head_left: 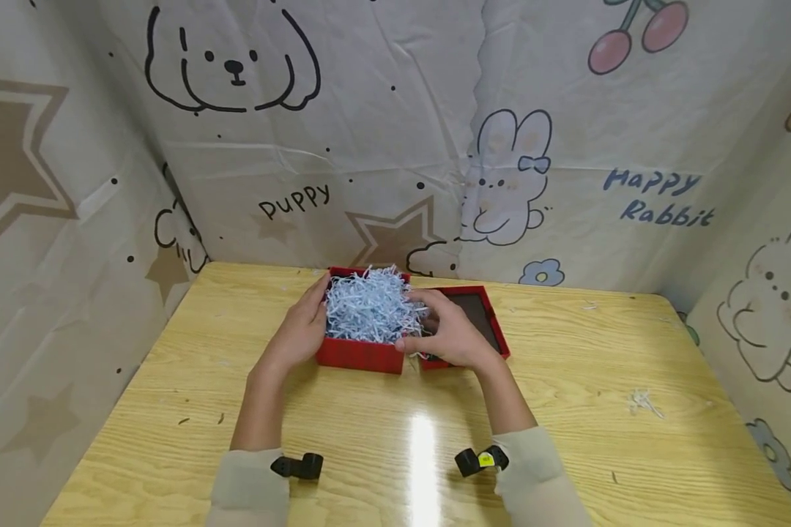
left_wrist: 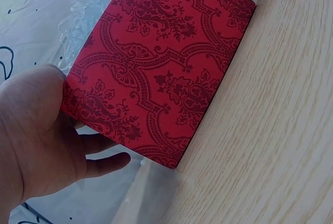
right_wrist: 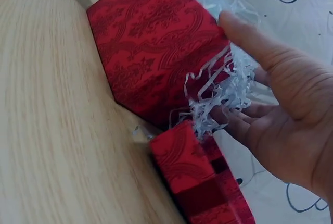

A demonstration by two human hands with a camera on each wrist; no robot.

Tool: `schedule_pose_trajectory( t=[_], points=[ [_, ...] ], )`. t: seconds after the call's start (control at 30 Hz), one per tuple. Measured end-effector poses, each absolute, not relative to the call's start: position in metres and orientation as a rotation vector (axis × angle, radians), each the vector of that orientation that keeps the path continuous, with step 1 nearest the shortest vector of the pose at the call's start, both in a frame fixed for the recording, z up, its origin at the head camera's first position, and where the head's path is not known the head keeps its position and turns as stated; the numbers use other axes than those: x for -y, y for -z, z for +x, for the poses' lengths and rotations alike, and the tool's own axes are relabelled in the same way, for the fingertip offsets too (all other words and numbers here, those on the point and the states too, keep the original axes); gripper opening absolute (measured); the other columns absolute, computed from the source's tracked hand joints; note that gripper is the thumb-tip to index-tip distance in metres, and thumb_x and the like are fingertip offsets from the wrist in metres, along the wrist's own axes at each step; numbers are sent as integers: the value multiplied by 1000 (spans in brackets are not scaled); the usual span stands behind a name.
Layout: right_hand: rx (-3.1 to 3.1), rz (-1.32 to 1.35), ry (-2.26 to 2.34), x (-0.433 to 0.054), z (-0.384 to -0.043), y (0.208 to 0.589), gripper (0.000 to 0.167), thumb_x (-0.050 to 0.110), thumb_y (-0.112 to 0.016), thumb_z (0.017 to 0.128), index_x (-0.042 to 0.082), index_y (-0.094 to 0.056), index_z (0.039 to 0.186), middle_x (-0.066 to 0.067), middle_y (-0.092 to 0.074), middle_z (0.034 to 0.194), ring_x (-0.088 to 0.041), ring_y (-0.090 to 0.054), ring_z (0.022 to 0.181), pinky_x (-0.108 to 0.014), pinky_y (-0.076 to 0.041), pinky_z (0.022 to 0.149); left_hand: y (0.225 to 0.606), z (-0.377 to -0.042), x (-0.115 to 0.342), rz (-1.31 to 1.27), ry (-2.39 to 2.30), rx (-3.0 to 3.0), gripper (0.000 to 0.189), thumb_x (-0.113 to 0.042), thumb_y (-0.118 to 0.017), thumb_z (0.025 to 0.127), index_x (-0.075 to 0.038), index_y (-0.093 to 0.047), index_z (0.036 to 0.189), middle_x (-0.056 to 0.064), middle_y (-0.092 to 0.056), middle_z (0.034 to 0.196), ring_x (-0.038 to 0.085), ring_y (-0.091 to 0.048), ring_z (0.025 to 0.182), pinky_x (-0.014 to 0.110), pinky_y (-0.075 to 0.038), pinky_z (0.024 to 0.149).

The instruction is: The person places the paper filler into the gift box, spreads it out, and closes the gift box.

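Lid (head_left: 474, 311) beside box (head_left: 359, 355), shreds (head_left: 369, 307) overhanging between; white scraps (head_left: 642, 400) farther right; left fingers (left_wrist: 110, 165), right fingers (head_left: 435, 298) spread.

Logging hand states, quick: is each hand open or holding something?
Left hand: open, against the side of the red box.
Right hand: open, touching the shredded paper.

Soft, moderate light; white glare streak (head_left: 423, 468) on tabletop (head_left: 356, 432); wrist views hazier.
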State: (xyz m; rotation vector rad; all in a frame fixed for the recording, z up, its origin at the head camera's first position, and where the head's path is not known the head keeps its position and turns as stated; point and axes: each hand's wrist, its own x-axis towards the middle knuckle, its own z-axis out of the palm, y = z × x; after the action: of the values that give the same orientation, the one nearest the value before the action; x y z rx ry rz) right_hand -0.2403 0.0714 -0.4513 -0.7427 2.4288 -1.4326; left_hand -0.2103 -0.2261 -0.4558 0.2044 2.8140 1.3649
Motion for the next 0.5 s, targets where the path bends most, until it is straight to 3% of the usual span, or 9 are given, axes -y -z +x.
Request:
schedule_pose_trajectory(
  t=[0.23,0.37,0.5],
  points=[
    [-2547,-750,1548,-67,-237,441,31,10,-80,95,11,-73,125,-6,-72,127,-20,-70,102,-38,-60,92,455,-210,228,215,-1360,-2820,59,-15,-31,113,-10,-16,171,14,-19,176,33,-15,163,53,-14,131],
    [-2568,-752,1638,-62,-239,427,24,4,-77,96,8,-75,120,-8,-75,119,-18,-70,93,-31,-61,83,457,-211,228,211,-1363,-2823,59,-15,-31,113,-10,-17,170,13,-19,176,33,-15,162,52,-14,131],
    [-2559,-743,1741,-55,-244,411,26,2,-77,95,5,-74,121,-11,-74,118,-21,-72,98,-32,-62,87,457,-211,228,221,-1361,-2837,58,-15,-30,113,-8,-18,170,15,-21,175,34,-17,162,52,-14,131]
  ],
)
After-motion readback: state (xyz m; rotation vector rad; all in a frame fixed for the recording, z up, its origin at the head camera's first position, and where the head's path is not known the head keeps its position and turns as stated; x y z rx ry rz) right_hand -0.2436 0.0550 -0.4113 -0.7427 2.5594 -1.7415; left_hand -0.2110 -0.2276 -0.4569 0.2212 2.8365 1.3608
